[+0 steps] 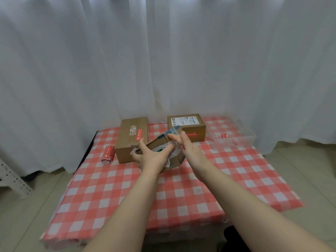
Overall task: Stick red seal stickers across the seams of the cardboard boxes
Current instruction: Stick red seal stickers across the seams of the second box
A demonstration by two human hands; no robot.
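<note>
Red-and-white checked cloth covers the tabletop [127,197], which carries three cardboard boxes. The left box [131,142] sits at 11 o'clock and the right box [189,125] at 1 o'clock, well apart from each other. Each wears one red seal sticker: one [139,134] lies on top of the left box, and one [193,134] runs along the near face of the right box, which also bears a white label on its lid. The held box [172,159] is raised and tilted above the cloth between them, toward 12 o'clock from the centre, with blue tape on its upper edge.

The left hand [151,155] grasps the held box, thumb on its left edge and fingers spread over its white-labelled face. The right hand [181,141] rests against the box's right side with the thumb near the top corner; blur hides whether its fingers curl.

One roll of red stickers [108,154] lies at 10 o'clock, just beside the left box. One loose red sticker [224,136] lies at 2 o'clock on a clear plastic sheet [236,140]. White curtains [163,51] hang behind.
</note>
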